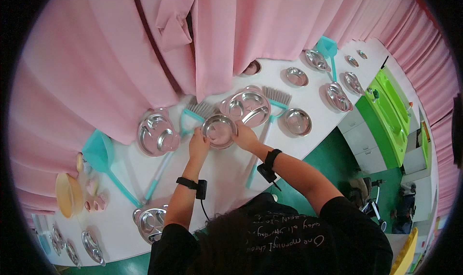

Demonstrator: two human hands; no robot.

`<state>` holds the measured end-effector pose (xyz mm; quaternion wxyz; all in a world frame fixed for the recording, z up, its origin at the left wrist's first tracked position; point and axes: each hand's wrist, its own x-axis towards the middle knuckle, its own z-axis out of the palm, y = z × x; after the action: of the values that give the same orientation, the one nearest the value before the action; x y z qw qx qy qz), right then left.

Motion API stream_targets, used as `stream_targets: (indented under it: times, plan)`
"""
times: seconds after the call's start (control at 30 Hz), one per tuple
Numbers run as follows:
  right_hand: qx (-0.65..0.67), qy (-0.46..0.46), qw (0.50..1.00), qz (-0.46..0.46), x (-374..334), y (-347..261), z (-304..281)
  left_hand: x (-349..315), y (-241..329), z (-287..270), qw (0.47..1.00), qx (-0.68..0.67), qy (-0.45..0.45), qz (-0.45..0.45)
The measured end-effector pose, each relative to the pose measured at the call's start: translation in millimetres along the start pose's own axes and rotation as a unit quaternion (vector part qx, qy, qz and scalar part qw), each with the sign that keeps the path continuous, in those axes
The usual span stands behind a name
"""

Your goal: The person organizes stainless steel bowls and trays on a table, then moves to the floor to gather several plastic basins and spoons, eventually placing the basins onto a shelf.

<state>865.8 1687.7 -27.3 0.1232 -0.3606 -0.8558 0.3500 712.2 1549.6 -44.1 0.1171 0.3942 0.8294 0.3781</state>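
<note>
A round shiny metal bowl is held level between my two hands, just above the white table. My left hand grips its left rim, and my right hand grips its right rim. Behind the bowl lies a divided metal plate. On the left is another divided plate with ear-shaped edges. A teal brush with grey bristles lies partly behind the bowl and my left hand. A second such brush lies to the right, its handle passing under my right forearm.
The white table meets pink curtains at its back. Teal dustpans, a yellow bowl, and several more metal bowls and plates stand along it. A green sink unit stands at the right, past the table's edge.
</note>
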Motion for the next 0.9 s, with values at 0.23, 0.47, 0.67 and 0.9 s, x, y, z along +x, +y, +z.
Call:
stream_targets:
  times: [0.23,0.47,0.67,0.9]
  plan:
    - [-0.08,-0.035,0.996,-0.015,-12,-11,-18,-7,22,-7,0.985,0.168,-0.043,-0.005]
    - [-0.093,-0.056,0.994,-0.014,-31,4,-14,-26,-6,8,0.994,0.093,-0.052,-0.006]
    - [-0.019,-0.121,0.991,-0.045,-47,12,-23,-67,-23,4,0.98,-0.139,-0.126,-0.069]
    - [0.072,-0.161,0.979,-0.102,-89,25,-71,-113,48,-11,0.973,-0.184,-0.101,-0.095]
